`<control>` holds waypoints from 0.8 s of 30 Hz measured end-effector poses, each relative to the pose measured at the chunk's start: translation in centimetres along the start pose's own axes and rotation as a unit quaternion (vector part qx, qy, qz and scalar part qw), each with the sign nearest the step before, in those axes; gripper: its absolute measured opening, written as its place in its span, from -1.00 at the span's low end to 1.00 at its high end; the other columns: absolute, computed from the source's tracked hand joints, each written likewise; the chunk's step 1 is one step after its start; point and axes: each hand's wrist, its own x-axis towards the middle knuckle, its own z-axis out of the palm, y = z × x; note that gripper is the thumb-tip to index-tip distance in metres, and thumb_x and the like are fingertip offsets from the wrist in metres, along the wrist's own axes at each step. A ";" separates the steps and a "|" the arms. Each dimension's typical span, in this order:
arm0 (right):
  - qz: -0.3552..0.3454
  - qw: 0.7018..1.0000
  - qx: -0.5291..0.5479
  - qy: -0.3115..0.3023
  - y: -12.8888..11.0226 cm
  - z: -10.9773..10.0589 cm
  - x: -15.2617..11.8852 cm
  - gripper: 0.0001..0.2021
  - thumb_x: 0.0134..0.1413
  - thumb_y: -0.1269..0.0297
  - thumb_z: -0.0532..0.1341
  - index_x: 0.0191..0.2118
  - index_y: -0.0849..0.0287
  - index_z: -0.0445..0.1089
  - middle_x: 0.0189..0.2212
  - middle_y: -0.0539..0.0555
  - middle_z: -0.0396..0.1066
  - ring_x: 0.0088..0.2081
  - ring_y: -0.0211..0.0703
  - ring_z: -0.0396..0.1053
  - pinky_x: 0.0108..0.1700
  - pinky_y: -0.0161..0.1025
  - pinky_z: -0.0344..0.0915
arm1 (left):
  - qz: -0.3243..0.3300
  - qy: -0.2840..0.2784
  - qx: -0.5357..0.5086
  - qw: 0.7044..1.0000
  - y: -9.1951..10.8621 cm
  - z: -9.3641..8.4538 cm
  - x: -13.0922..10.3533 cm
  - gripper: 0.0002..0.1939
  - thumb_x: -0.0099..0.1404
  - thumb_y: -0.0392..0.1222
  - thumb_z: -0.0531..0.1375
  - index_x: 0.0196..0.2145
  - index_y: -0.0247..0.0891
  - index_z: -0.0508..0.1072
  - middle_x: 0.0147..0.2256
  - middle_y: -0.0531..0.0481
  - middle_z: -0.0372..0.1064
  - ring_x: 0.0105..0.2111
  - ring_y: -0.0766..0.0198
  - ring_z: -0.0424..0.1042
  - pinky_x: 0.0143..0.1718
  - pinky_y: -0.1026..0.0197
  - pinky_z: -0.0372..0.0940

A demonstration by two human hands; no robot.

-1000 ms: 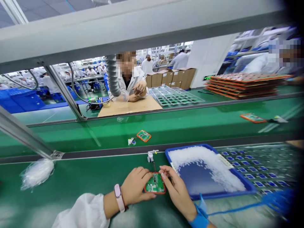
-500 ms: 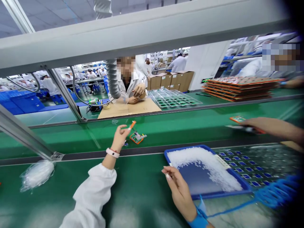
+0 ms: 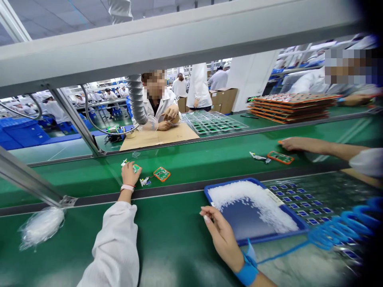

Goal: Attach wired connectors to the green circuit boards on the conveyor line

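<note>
My left hand (image 3: pixel 128 175) reaches over the green belt, its fingers closed on an orange-edged green circuit board (image 3: pixel 136 168). Beside that board lies a small white part (image 3: pixel 123 162). Just right of the hand, another orange-edged board (image 3: pixel 162 174) rests on the belt next to a small white-and-blue part (image 3: pixel 145 181). My right hand (image 3: pixel 223 235), with a blue wrist strap, hovers at the left edge of a blue tray (image 3: pixel 254 238) of white granules. Its fingertips are pinched together; anything between them is too small to tell.
A co-worker's hand (image 3: pixel 291 144) touches the belt near another orange-edged board (image 3: pixel 280 157). Rows of small blue-faced parts (image 3: pixel 299 197) lie right of the tray, under a coiled blue cord (image 3: pixel 344 229). A clear plastic bag (image 3: pixel 42 226) lies left; a metal post (image 3: pixel 32 175) slants nearby.
My left hand has moved left and lowered to the belt. The board right of it now lies uncovered. My right hand stays by the tray. The co-worker's hand has drawn back from a board.
</note>
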 end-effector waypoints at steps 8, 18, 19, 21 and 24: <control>-0.019 1.000 -0.006 -0.016 -0.2 -0.1 -0.2 -0.83 0.21 0.30 0.04 -0.11 0.15 0.26 -0.31 0.07 0.35 -0.26 -0.27 0.33 -0.20 -0.37 0.31 | 0.088 -0.194 0.094 0.973 5.9 3.6 -1.7 -0.15 0.03 0.31 0.17 0.15 -0.28 0.17 0.08 -0.32 0.23 0.08 -0.16 0.21 0.02 -0.06 0.16; -0.025 0.995 -0.095 0.026 0.1 -3.6 2.5 -0.81 0.18 0.26 0.05 -0.14 0.19 0.27 -0.32 0.08 0.35 -0.29 -0.22 0.32 -0.23 -0.30 0.30 | 0.178 -0.244 -0.046 0.952 7.2 1.2 -2.0 -0.15 0.00 0.10 0.29 0.17 -0.32 0.14 0.04 -0.22 0.29 0.02 0.00 0.29 0.05 0.05 0.19; -0.013 0.991 -0.125 0.039 0.6 -4.6 3.1 -0.80 0.16 0.24 0.06 -0.14 0.20 0.28 -0.32 0.09 0.36 -0.30 -0.20 0.32 -0.24 -0.27 0.29 | 0.202 -0.255 -0.065 0.944 8.4 1.0 -2.4 -0.14 -0.02 0.07 0.31 0.17 -0.31 0.14 0.06 -0.21 0.27 0.03 0.00 0.28 0.06 0.05 0.17; 0.006 0.980 -0.195 0.049 2.1 -6.7 4.2 -0.79 0.12 0.23 0.07 -0.19 0.22 0.30 -0.34 0.12 0.36 -0.31 -0.15 0.31 -0.24 -0.21 0.27 | 0.255 -0.284 -0.090 0.920 10.7 0.5 -3.4 -0.12 -0.07 0.02 0.35 0.16 -0.28 0.15 0.09 -0.19 0.25 0.05 0.00 0.26 0.08 0.04 0.16; 0.007 0.955 -0.295 0.017 4.5 -9.1 5.2 -0.83 0.06 0.26 0.07 -0.38 0.22 0.33 -0.38 0.15 0.34 -0.28 -0.07 0.29 -0.19 -0.13 0.23 | 0.339 -0.341 -0.100 0.871 13.8 0.0 -5.4 -0.11 -0.13 -0.06 0.38 0.15 -0.20 0.17 0.10 -0.14 0.24 0.05 0.00 0.26 0.07 0.03 0.15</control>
